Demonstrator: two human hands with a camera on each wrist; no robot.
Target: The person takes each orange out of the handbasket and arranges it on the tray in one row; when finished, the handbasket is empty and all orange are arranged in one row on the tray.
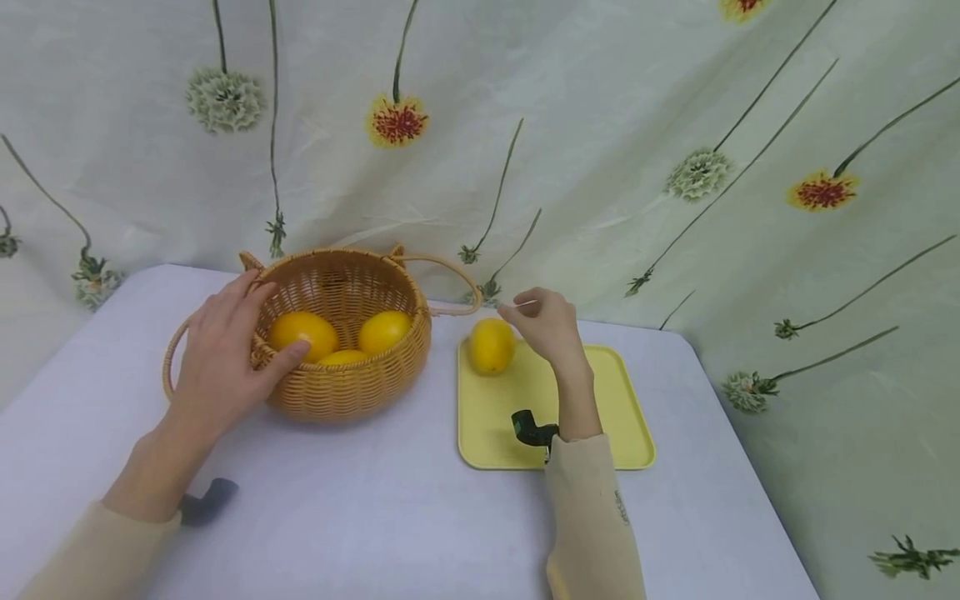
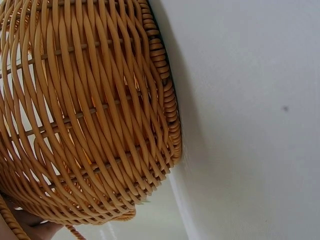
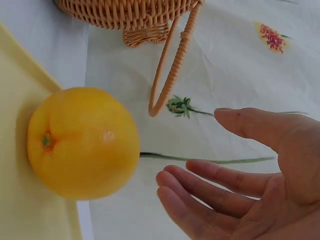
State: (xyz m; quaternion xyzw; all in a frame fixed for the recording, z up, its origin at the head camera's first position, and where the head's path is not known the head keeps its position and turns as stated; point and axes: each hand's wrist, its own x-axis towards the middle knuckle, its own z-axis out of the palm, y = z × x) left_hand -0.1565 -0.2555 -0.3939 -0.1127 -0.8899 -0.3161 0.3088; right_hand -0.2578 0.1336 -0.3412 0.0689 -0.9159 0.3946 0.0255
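Note:
A wicker basket (image 1: 348, 387) stands on the left part of the table, with several oranges (image 1: 303, 335) inside it. My left hand (image 1: 225, 350) grips the basket's left rim, its thumb lying over the edge beside the fruit. In the left wrist view the woven side (image 2: 85, 100) fills much of the picture, and only a bit of the fingers shows. One orange (image 3: 85, 145) sits on a yellow tray (image 1: 622, 417), near its far left corner. Just beside and above that fruit is my right hand (image 1: 547, 329), thumb and fingers apart, with nothing held.
A looped basket handle (image 1: 457, 275) sticks out to the right, between basket and tray. White cloth covers the table (image 1: 360, 508). Behind and to the right hangs a flower-printed curtain (image 1: 585, 150). Dark camera mounts, such as the black one (image 1: 532, 429), project from both wrists.

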